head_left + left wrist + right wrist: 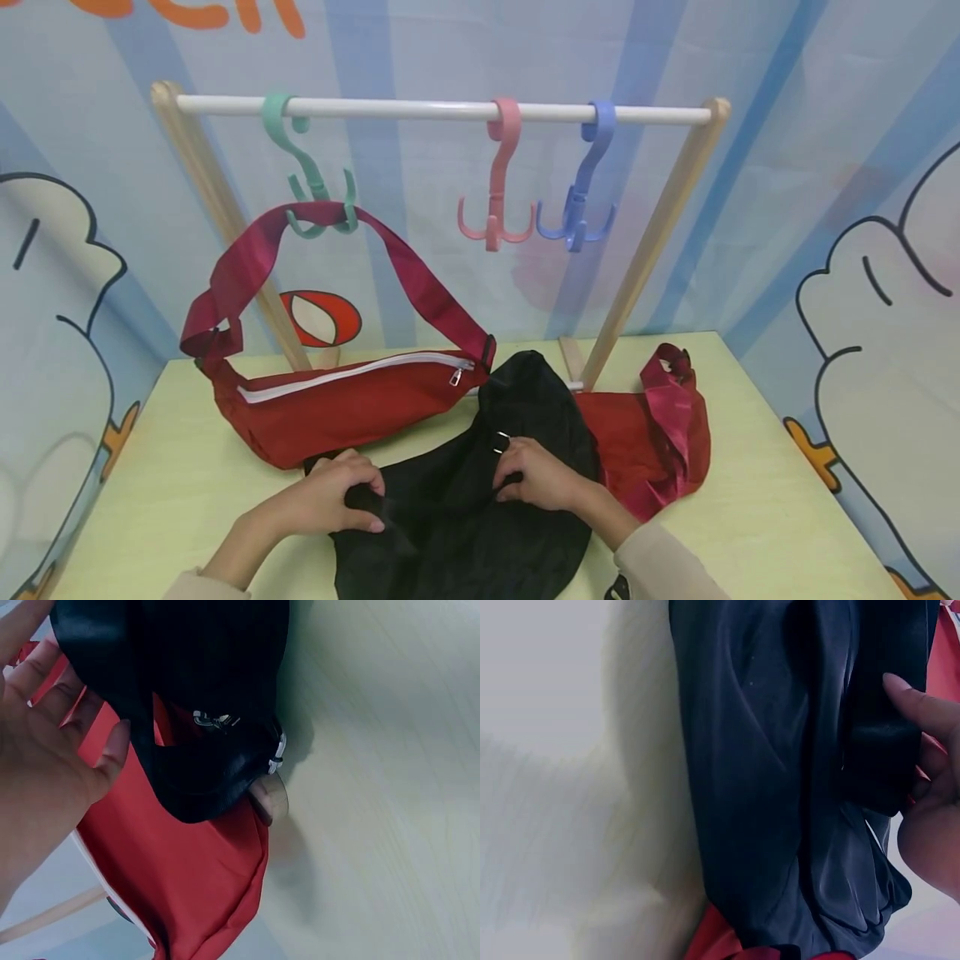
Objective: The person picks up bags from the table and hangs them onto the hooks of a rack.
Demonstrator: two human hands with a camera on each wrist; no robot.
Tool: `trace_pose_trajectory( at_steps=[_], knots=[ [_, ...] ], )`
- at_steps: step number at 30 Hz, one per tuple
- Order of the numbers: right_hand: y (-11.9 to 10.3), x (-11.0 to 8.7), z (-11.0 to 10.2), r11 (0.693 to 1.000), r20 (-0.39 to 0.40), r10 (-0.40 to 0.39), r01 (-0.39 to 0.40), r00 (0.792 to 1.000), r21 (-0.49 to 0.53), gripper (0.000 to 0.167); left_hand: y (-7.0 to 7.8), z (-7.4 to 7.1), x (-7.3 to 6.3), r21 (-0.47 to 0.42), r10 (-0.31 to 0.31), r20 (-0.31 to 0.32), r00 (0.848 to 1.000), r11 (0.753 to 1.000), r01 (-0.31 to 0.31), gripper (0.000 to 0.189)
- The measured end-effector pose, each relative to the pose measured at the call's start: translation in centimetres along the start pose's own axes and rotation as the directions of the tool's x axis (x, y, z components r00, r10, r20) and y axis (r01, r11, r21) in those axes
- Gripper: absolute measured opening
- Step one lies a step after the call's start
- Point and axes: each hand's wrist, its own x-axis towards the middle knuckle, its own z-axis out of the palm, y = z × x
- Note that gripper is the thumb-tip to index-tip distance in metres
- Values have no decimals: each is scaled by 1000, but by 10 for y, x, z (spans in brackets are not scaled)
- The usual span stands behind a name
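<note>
A black bag point(465, 533) lies on the table in front of me, with metal buckles on its strap. My left hand point(330, 497) holds the wide black strap point(97, 652) at the bag's left, its fingers against the band in the left wrist view. On the right, my right hand point(540, 475) pinches the strap point(889, 742) between thumb and fingers, close to a silver buckle point(501, 442). Just beyond the left hand is a red bag point(352, 404) with a white zipper; its crimson strap loops over a green hook point(311, 187).
A wooden rack with a white rod point(420, 109) stands behind the bags. Pink point(497, 179) and blue point(581, 183) hooks hang from it towards the right. Another red bag point(622, 433) lies right of the black bag, partly covered by it. Printed curtains surround the pale table point(780, 500).
</note>
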Motion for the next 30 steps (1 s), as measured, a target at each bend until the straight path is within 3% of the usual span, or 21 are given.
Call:
trace_pose_trajectory(
  at_steps=[9,17,22,30],
  knots=[
    [-5,5,-18,987,16,79,-80,997,139,11,6,2,2,-7,-1,16,1000,1000,1,45],
    [-10,12,-33,973,0,142,-139,990,185,14,13,2,5,-18,3,43,999,1000,-2,58],
    [-11,17,-42,966,-9,168,-162,986,203,14,14,0,6,-9,6,51,999,1000,-5,44],
    [-13,20,-54,957,8,201,-198,980,210,15,12,-10,6,-10,112,-14,994,994,-112,16]
  ],
)
